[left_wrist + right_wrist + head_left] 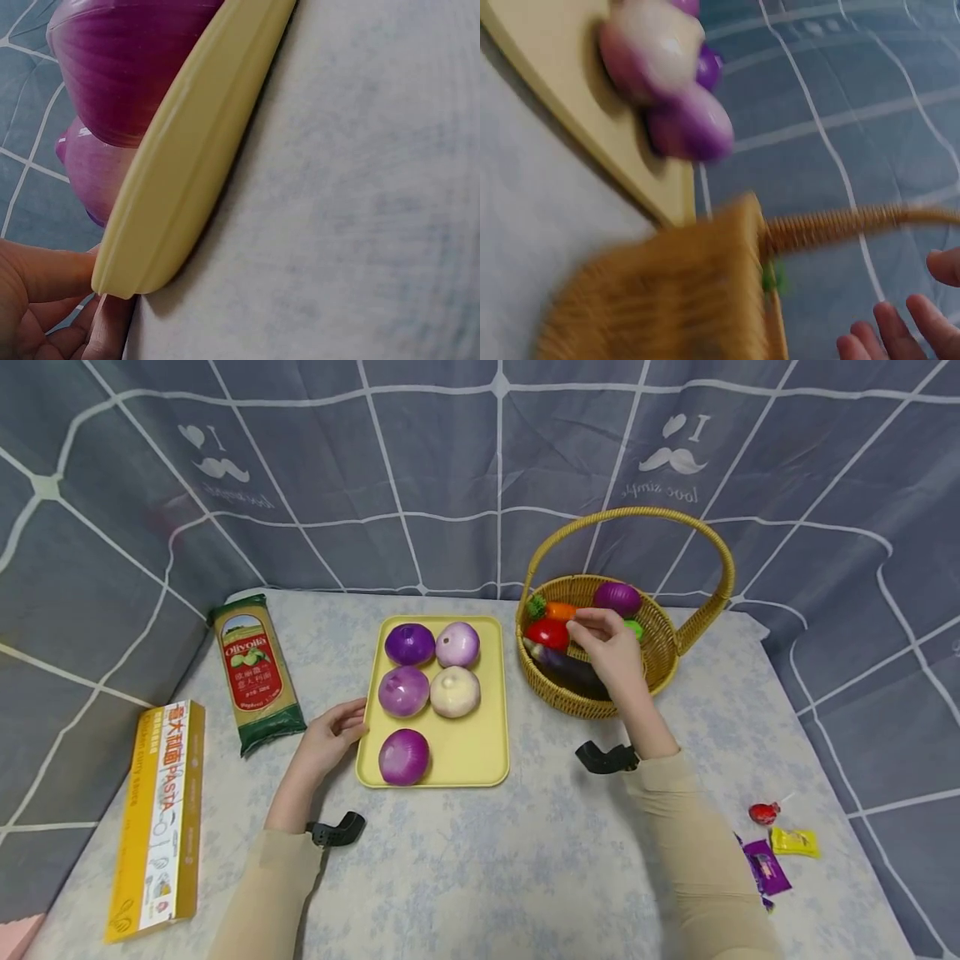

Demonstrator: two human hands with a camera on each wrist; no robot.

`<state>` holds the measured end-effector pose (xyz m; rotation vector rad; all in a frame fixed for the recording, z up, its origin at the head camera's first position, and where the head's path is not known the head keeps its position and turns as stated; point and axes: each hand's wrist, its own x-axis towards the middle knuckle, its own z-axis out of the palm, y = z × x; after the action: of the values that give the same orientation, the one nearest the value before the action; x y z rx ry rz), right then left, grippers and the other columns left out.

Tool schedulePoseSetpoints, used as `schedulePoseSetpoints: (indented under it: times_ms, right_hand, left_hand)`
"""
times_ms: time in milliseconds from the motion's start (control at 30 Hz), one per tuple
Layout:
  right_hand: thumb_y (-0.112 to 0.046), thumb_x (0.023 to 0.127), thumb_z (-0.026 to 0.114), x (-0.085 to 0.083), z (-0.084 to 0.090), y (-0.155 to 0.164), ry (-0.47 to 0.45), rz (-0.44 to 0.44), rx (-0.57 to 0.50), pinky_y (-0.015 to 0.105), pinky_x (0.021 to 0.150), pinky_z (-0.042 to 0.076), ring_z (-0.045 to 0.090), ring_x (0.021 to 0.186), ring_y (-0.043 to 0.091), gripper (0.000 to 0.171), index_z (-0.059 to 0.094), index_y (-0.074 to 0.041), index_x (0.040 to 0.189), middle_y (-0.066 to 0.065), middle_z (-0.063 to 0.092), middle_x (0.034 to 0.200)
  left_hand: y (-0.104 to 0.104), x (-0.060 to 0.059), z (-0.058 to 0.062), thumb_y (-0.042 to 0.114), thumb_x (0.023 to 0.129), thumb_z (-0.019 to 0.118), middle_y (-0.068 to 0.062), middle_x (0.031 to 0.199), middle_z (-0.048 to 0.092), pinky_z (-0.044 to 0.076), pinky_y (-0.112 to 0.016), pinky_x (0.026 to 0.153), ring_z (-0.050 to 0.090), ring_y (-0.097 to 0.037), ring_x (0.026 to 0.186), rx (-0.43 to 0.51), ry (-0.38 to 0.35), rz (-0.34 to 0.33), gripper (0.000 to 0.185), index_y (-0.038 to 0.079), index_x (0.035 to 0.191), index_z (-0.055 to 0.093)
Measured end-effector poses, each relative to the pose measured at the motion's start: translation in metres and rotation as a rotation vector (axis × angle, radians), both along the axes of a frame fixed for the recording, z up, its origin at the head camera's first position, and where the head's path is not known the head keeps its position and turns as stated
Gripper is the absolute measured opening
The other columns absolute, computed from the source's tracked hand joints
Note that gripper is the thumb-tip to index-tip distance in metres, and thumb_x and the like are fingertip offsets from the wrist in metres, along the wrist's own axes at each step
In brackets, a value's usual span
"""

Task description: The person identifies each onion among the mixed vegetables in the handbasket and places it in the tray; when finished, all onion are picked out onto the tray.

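Observation:
A yellow tray (480, 743) lies mid-table with several peeled purple and pale onions, one at its near end (404, 757). My left hand (352, 720) rests against the tray's left rim (195, 150), fingers (45, 277) loosely bent at the edge and holding nothing. A wicker basket (555, 693) with a tall handle (630, 512) stands to the right, holding a purple onion (617, 598), tomato (547, 633), carrot (559, 610) and eggplant (562, 664). My right hand (592, 628) hovers inside the basket, empty, with fingers (889, 330) spread near the tomato and carrot.
A green pasta bag (255, 672) and a yellow pasta box (161, 818) lie on the left. Wrapped candies, red (765, 812), yellow (795, 842) and purple (767, 867), sit at the near right. A grey checked curtain (450, 468) walls in the table.

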<state>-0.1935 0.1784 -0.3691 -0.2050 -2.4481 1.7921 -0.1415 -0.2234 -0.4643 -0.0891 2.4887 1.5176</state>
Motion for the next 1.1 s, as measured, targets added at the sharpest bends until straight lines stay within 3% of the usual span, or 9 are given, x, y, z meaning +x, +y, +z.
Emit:
schedulePoseSetpoints:
  times_ms: [167,367,600,767,967,1100]
  right_hand:
    - [-0.038,0.090,0.071,-0.017,0.008,0.028,-0.016,-0.133,-0.009,0.025,0.094,0.049,0.056,0.105,0.008,0.051,0.060,-0.007,0.129,-0.008,0.060,0.110]
    - [-0.045,0.090,0.069,-0.035,0.013,0.042,-0.047,-0.218,0.063,0.035,0.105,0.045,0.050,0.125,0.021,0.061,0.053,-0.010,0.137,0.007,0.055,0.134]
    - [-0.042,0.089,0.070,-0.055,0.009,0.046,-0.142,-0.275,0.033,0.038,0.113,0.040,0.040,0.138,0.025,0.074,0.038,-0.010,0.148,0.013,0.038,0.152]
    - [-0.047,0.087,0.070,-0.069,0.002,0.044,-0.219,-0.294,0.042,0.039,0.114,0.038,0.036,0.140,0.028,0.085,0.028,-0.009,0.151,0.015,0.028,0.155]
    - [-0.044,0.086,0.071,-0.079,-0.006,0.045,-0.292,-0.349,0.025,0.037,0.116,0.037,0.033,0.142,0.030,0.089,0.025,-0.008,0.153,0.017,0.021,0.158]
    - [-0.043,0.087,0.071,-0.081,-0.010,0.048,-0.317,-0.372,0.051,0.037,0.116,0.037,0.033,0.142,0.030,0.087,0.027,-0.006,0.152,0.018,0.024,0.157]
  left_hand:
    - [-0.001,0.006,-0.001,0.012,0.100,0.056,-0.023,0.136,0.056,0.045,-0.005,0.083,0.053,-0.033,0.125,0.004,-0.005,-0.003,0.050,0.002,0.148,0.043]
    - [-0.001,0.010,-0.002,0.011,0.101,0.056,-0.023,0.136,0.056,0.046,-0.004,0.083,0.054,-0.033,0.125,0.016,-0.010,0.012,0.049,0.002,0.147,0.044]
    - [0.001,0.012,-0.004,0.010,0.100,0.056,-0.023,0.135,0.057,0.046,-0.005,0.084,0.054,-0.032,0.124,0.039,-0.021,0.023,0.049,0.002,0.147,0.044]
    - [0.000,0.011,-0.006,0.009,0.100,0.057,-0.022,0.133,0.059,0.047,-0.006,0.083,0.055,-0.030,0.121,0.031,-0.009,0.040,0.048,0.003,0.146,0.046]
    - [-0.001,0.007,-0.004,0.010,0.100,0.057,-0.023,0.135,0.058,0.046,-0.005,0.083,0.055,-0.032,0.123,0.029,-0.016,0.030,0.049,0.003,0.147,0.045]
    - [0.000,0.002,0.000,0.012,0.100,0.057,-0.022,0.135,0.057,0.046,-0.006,0.083,0.054,-0.032,0.124,0.013,-0.019,0.017,0.049,0.004,0.147,0.045]
